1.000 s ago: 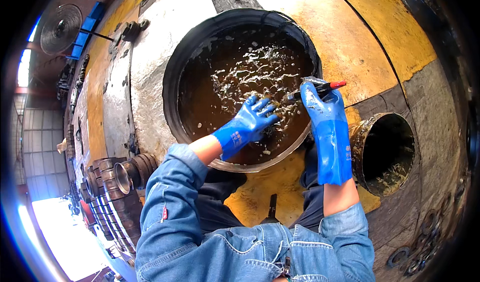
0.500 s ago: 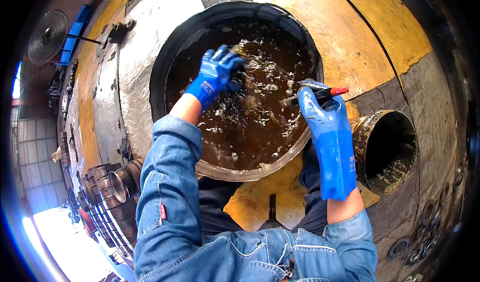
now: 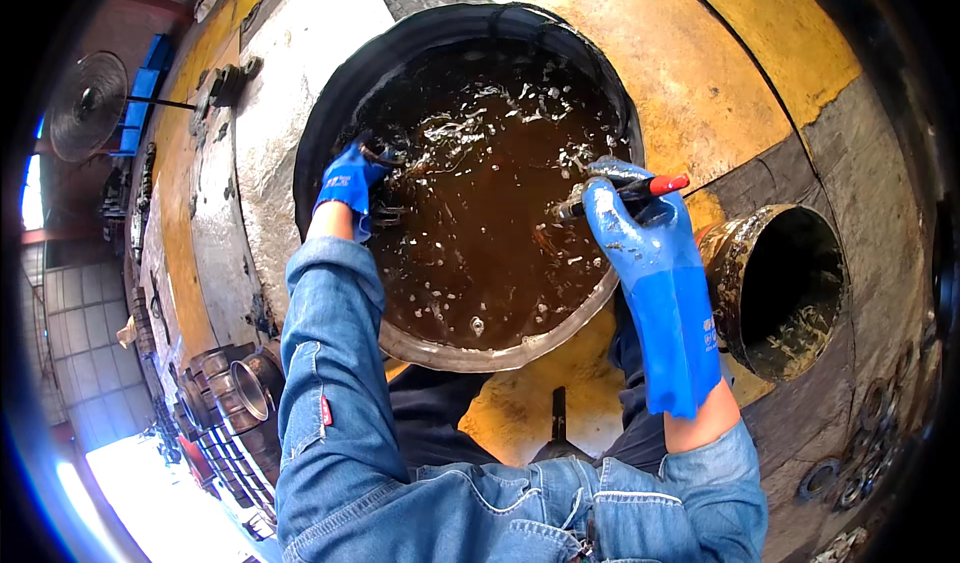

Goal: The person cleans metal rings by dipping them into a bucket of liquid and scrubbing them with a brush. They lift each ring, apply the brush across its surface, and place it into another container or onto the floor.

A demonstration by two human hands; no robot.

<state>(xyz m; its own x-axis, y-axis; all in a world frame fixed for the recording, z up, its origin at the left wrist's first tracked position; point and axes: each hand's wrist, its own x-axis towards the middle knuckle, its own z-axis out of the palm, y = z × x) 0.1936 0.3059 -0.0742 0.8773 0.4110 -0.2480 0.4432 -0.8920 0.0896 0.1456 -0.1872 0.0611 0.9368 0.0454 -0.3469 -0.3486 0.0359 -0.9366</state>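
Observation:
A large round black tub of murky brown liquid stands between my knees. My left hand, in a blue rubber glove, is low at the tub's left side. Its fingers curl around something dark and wet at the liquid's surface, which I cannot make out. My right hand, in a matching glove smeared with wet grime, is closed over the tub's right rim. It grips a slim black tool with a red end; the dark other end points left over the liquid. Foam and ripples streak the surface.
An open, grimy metal cylinder lies right of the tub. Several dark rings lie at the lower right. Rusty ring-shaped metal parts are stacked at the left. A round disc on a shaft stands at the far left.
My left hand has moved from the splashing middle of the tub to its left side, lower down. The splashing has settled into ripples. My right hand keeps its grip, nearly still.

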